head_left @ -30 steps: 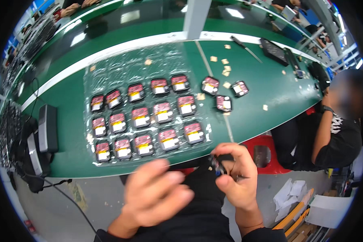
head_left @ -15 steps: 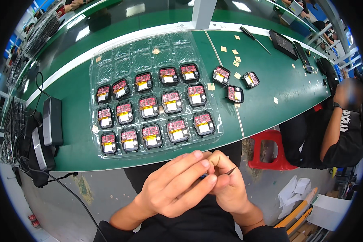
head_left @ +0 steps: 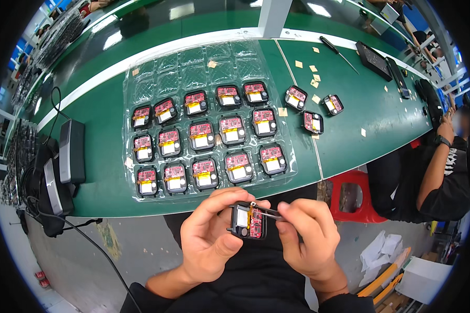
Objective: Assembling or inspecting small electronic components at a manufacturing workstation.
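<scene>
My left hand (head_left: 203,251) is closed around the edges of a small black device housing (head_left: 235,233), its open side facing up. Inside sit a red circuit board (head_left: 256,224), a white block and a strip of yellow tape. Pinched in my right hand (head_left: 314,241) is a pair of dark tweezers (head_left: 269,213), whose tips reach the housing near the yellow strip and a small metallic part (head_left: 253,204). Whether the tips grip anything is too small to tell. Beyond my hands, a clear plastic tray (head_left: 185,83) holds several similar housings with boards.
Three more housings (head_left: 313,122) lie right of the tray among small yellowish paper pieces (head_left: 298,64). Farther back are a screwdriver (head_left: 332,48) and a black bin (head_left: 373,60). A grey box-shaped device (head_left: 72,151) stands left. A person (head_left: 433,177) sits at the right by a red stool (head_left: 346,195).
My hands were together, mostly hiding what they held. They have since parted and turned, bringing the housing into sight, and the tweezers now point left onto it. The view has shifted slightly.
</scene>
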Motion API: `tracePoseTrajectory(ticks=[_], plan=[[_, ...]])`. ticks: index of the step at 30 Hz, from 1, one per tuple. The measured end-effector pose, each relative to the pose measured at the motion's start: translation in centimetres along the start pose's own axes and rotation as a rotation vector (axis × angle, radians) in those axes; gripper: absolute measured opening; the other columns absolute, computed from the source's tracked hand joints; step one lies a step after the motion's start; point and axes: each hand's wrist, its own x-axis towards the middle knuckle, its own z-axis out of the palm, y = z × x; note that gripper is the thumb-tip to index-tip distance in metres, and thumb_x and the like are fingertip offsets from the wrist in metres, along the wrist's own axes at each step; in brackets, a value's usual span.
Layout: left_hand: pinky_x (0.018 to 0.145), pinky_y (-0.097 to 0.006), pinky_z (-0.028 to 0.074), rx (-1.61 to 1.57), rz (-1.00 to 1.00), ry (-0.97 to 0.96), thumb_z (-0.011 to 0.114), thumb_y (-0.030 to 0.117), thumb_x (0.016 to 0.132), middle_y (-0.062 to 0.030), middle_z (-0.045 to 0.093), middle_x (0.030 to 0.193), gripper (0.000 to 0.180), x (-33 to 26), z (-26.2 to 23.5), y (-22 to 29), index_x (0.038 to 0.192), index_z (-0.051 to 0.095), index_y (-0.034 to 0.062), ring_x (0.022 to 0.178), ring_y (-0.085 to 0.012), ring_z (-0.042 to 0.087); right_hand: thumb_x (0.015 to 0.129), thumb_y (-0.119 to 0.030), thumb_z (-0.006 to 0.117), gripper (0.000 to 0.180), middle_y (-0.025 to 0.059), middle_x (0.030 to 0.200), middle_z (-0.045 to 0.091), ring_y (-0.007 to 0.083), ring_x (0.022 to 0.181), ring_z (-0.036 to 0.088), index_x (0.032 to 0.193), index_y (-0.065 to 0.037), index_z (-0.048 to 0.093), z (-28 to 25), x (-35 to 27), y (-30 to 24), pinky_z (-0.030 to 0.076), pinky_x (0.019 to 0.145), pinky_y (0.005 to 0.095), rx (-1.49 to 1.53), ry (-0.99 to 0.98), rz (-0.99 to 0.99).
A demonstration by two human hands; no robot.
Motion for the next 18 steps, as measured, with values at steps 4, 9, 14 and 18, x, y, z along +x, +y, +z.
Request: tracePoseTrajectory(ticks=[4,9,14,18], plan=[[0.104,-0.05,0.053,0.01,-0.013,0.0,0.08,0.043,0.09,-0.0201,0.058,0.128,0.074,0.0,0.3,0.3,0.137,0.051,-0.0071,0.117,-0.0383,0.066,0.078,0.003,0.078,0.03,0.0112,0.091,0.065,0.0197,0.064,0.063,0.107,0.005,0.072,0.4,-0.4,0.6,0.051,0.053,0.0284,-0.132,0.028,-0.121],[0.104,-0.05,0.053,0.011,-0.028,0.012,0.08,0.042,0.09,-0.0203,0.057,0.128,0.074,-0.3,0.2,-0.1,0.136,0.052,-0.0076,0.117,-0.0382,0.066,0.084,-0.003,0.077,0.022,0.011,0.088,0.066,0.0181,0.06,0.061,0.104,0.005,0.073,0.4,-0.4,1.0,0.048,0.049,0.0278,-0.21,0.02,-0.162],[0.105,-0.049,0.053,0.032,-0.03,-0.018,0.079,0.043,0.09,-0.0201,0.056,0.129,0.074,-0.4,0.2,-0.2,0.136,0.051,-0.0088,0.117,-0.0376,0.066,0.087,-0.006,0.077,0.019,0.0109,0.086,0.066,0.0172,0.057,0.059,0.102,0.005,0.073,0.7,-1.0,1.6,0.047,0.048,0.028,-0.218,0.035,-0.186],[0.105,-0.05,0.053,0.028,-0.049,-0.011,0.078,0.044,0.091,-0.0199,0.056,0.129,0.075,-0.3,0.4,-0.3,0.136,0.051,-0.009,0.118,-0.0372,0.066,0.086,-0.006,0.078,0.019,0.0099,0.084,0.065,0.0177,0.055,0.059,0.101,0.005,0.073,1.0,-1.1,1.9,0.047,0.048,0.0286,-0.21,0.077,-0.159]])
